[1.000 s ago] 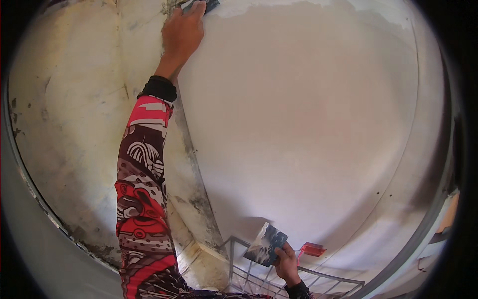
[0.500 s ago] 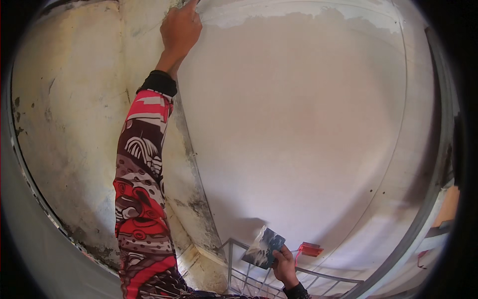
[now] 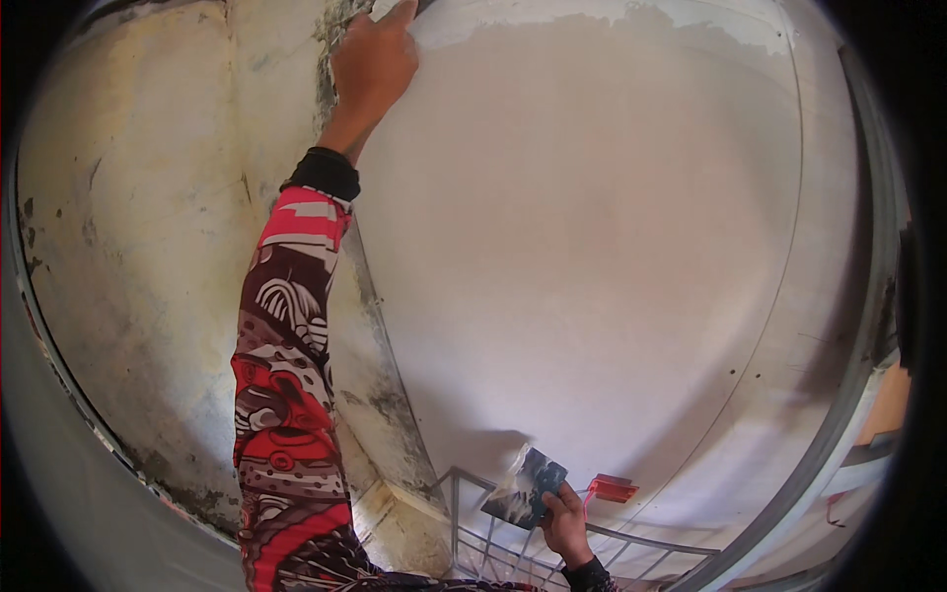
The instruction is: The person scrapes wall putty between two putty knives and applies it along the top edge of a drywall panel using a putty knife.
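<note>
My left hand (image 3: 375, 61) is raised to the upper left, at the corner where the stained wall meets the smooth panel. Its fingers are closed and partly cut off by the picture's top edge. A bit of something whitish (image 3: 381, 9) shows beside them, too little to name. Low down, my right hand (image 3: 566, 521) grips a dark, flat, square plate (image 3: 531, 489) by its edge, thumb on its face. White paste is smeared over the plate's left side and corner.
A pale panel (image 3: 592, 247) fills the middle, with whiter patches along its top. The yellowish wall (image 3: 138, 227) has dark stains. Below stands a grey metal railing (image 3: 651, 543), with a red object (image 3: 614, 488) close to it. A grey frame (image 3: 789, 513) curves up the right side.
My left hand has shifted slightly right and down in the picture, and more of the whitish thing shows by its fingers. My right hand still holds the plate in nearly the same place.
</note>
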`<state>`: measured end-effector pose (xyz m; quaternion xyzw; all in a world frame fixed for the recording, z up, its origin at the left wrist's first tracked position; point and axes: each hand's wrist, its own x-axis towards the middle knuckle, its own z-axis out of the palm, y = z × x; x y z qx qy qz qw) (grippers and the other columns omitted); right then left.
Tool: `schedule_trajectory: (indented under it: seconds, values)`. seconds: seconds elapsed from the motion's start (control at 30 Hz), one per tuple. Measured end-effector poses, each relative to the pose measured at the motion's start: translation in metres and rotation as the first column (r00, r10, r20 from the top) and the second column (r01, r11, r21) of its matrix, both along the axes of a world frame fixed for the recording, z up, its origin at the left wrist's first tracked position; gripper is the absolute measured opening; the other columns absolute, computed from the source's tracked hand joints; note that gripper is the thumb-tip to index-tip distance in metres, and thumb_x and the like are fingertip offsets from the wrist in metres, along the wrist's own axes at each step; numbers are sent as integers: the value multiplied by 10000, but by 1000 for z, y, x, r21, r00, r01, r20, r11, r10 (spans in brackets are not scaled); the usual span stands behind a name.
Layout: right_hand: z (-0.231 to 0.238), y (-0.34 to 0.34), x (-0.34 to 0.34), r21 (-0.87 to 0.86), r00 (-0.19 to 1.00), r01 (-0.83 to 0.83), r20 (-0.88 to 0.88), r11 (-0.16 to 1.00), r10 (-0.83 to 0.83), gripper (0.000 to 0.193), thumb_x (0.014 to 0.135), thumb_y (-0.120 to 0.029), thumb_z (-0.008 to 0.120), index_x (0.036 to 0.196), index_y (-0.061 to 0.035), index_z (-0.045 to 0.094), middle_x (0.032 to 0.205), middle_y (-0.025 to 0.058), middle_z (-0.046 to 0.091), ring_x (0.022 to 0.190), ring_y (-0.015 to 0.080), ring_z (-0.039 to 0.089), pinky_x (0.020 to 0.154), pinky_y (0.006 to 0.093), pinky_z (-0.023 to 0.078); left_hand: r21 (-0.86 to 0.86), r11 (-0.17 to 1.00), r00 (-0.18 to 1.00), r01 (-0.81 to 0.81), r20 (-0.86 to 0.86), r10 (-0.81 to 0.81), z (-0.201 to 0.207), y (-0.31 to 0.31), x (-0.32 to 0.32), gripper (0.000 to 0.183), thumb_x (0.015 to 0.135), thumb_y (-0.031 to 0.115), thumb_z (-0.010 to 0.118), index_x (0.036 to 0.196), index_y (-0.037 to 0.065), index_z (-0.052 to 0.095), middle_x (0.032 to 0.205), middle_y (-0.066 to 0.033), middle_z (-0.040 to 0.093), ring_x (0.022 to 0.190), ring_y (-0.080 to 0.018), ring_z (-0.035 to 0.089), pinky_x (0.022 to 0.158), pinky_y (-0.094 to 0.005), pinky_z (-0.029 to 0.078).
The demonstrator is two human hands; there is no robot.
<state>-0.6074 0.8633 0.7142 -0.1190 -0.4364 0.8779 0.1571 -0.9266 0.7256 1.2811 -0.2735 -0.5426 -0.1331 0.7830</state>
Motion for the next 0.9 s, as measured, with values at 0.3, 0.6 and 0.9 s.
schedule_trajectory:
  seconds: [0.3,0.6,0.9]
  values:
    - [14,-6,1,-20,1000,-3,-5,1000,3,299,963,4,464,1250,-17,544,1097,84,672,889,182,707,686,339,635,116,987,983,107,134,-123,26,-10,5,231,854,92,561,1047,16,663,862,-244,643,853,-431,626,757,-541,504]
    - [-1,-10,4,16,999,47,-6,999,-47,331,965,4,456,1279,-40,550,1092,54,670,884,154,694,656,301,617,149,988,994,42,97,-57,29,-11,2,287,879,97,523,1128,26,648,896,-279,658,881,-450,639,786,-569,504]
    - [-10,-8,6,1,999,7,-40,1000,-7,331,966,2,453,1283,-32,541,1138,71,652,920,173,692,695,357,635,6,1000,991,26,128,-26,7,-6,4,300,867,89,537,1136,48,663,865,-261,667,836,-432,650,741,-554,511]
